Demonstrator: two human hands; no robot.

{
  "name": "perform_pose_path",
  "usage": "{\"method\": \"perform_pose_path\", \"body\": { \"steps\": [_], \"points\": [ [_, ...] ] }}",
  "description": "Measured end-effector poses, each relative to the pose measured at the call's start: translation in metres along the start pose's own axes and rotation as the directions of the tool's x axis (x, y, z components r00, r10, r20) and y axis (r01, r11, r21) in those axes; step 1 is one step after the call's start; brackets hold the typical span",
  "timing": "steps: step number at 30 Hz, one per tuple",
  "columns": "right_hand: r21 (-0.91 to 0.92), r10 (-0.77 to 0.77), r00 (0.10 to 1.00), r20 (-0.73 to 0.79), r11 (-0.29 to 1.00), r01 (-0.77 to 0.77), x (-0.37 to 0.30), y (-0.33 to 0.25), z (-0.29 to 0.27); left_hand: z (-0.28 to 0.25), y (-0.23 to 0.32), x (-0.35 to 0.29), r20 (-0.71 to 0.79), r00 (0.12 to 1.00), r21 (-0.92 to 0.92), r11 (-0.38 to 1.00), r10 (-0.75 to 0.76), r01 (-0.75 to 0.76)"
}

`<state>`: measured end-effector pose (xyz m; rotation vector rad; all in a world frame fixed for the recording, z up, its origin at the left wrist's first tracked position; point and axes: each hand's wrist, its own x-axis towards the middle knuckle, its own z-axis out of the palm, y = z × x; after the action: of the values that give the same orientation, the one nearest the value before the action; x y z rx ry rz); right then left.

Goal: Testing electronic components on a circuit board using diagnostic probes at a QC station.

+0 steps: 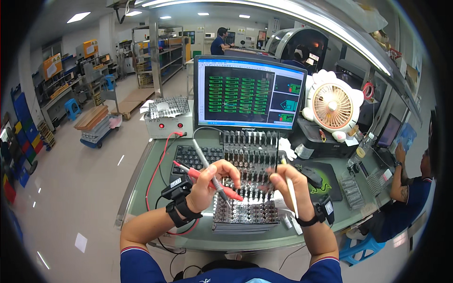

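My left hand (207, 184) is closed around a grey pen-shaped tool (203, 153) with a cable at its upper end and a red test probe (229, 191) crossing it. Its tips point down toward a stack of circuit board panels (245, 214). A panel with rows of small dark parts (250, 151) stands tilted up behind the stack, between my hands. My right hand (290, 181) is closed on a slim white stick-shaped tool (291, 195). Its fingertips are blurred beside the panel's right edge, and whether they touch it I cannot tell.
A monitor (236, 92) stands behind a keyboard (196, 155). Left is a power box (170, 126) with a red lead (150, 184). To the right are a fan (332, 106), a mouse (309, 175) on a black pad (325, 186), and a seated co-worker (408, 198).
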<state>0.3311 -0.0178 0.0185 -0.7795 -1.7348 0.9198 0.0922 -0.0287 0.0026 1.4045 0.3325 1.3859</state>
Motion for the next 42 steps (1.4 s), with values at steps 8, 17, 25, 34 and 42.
{"method": "perform_pose_path", "body": {
  "steps": [8,17,25,34,42],
  "points": [
    [-0.135,-0.028,0.969,-0.245,0.991,-0.006,0.015,-0.029,-0.043,-0.03,0.012,0.034,0.271,0.905,0.266,0.929,-0.33,0.259],
    [0.076,0.091,0.902,0.423,0.988,-0.135,0.067,-0.032,0.015,-0.01,0.009,0.051,0.421,0.749,0.462,0.832,-0.511,0.307],
    [0.171,0.184,0.959,0.214,0.96,-0.222,0.052,-0.014,-0.026,-0.024,0.02,0.044,0.431,0.805,0.408,0.884,-0.409,0.231],
    [0.357,0.302,0.945,0.127,0.875,-0.327,0.029,0.031,-0.015,-0.033,0.006,0.048,0.346,0.813,0.403,0.856,-0.469,0.323],
    [0.369,0.321,0.947,0.023,0.878,-0.306,0.025,0.036,-0.029,-0.049,0.024,0.048,0.367,0.766,0.317,0.845,-0.528,0.431]
  ]
}}
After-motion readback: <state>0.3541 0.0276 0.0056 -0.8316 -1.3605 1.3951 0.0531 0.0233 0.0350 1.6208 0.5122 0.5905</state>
